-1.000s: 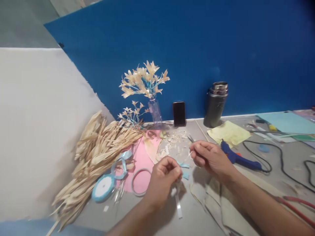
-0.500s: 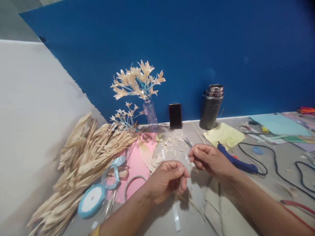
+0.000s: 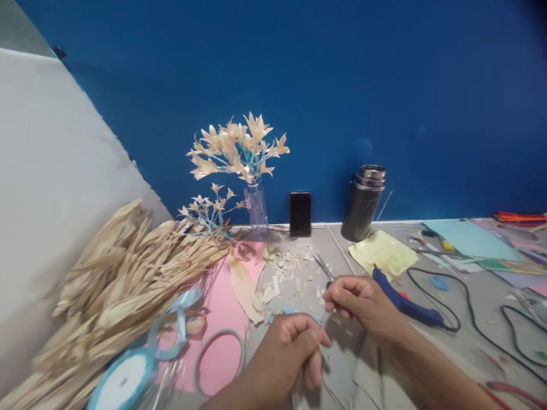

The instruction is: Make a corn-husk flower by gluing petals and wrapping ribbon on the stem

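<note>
My left hand (image 3: 297, 347) is closed, its thumb pressed to the bent fingers; what they hold, if anything, is hidden. Close to its right, my right hand (image 3: 356, 299) is pinched, thumb against forefinger. A thin pale strand seems to run between the two, too fine to name. Scissors (image 3: 325, 267) lie with blades pointing away just beyond my right fingertips, the handles partly covered. Bits of light-blue material (image 3: 293, 310) show behind my left hand; whether it touches them I cannot tell.
Dried corn husks (image 3: 128, 273), a blue ribbon spool (image 3: 122, 378) and a grey ring (image 3: 219, 330) on pink paper (image 3: 226, 296) are left. Husk flowers (image 3: 239, 145) in a vase (image 3: 256, 210), a phone (image 3: 300, 214) and a flask (image 3: 363, 202) stand behind. A corded blue glue gun (image 3: 410, 304) lies right.
The view has tilted up and shifted slightly. Both hands sit lower in the picture, still close together and closed. Blue bits beyond my left hand have come into view.
</note>
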Demonstrator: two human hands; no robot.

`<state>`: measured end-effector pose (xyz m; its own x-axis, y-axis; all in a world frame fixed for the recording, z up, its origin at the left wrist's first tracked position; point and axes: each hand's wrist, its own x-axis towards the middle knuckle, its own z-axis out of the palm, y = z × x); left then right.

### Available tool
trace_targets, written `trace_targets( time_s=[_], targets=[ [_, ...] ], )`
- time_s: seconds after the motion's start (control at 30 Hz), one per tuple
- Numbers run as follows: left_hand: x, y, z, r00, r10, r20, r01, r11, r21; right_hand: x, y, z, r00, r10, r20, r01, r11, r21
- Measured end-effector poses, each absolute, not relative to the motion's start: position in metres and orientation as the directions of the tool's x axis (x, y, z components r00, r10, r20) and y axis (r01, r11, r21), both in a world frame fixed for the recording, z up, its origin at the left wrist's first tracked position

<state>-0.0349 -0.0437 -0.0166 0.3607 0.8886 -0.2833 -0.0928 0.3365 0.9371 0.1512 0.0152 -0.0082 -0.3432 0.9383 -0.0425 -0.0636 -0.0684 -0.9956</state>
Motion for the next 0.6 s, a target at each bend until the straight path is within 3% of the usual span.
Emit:
trace_targets(
  time_s=[0.23, 0.6],
  targets=[
    [-0.041, -0.038, -0.018, 0.401, 0.865, -0.301, -0.014, 0.334, 0.942, 0.147, 0.012, -0.012, -0.36, 0.933, -0.018, -0.106, -0.06, -0.993],
    [-0.047, -0.035, -0.02, 0.32, 0.911, -0.259, 0.081, 0.246, 0.966, 0.149, 0.018, -0.012, -0.289, 0.957, -0.03, -0.063, -0.05, -0.997]
  ],
)
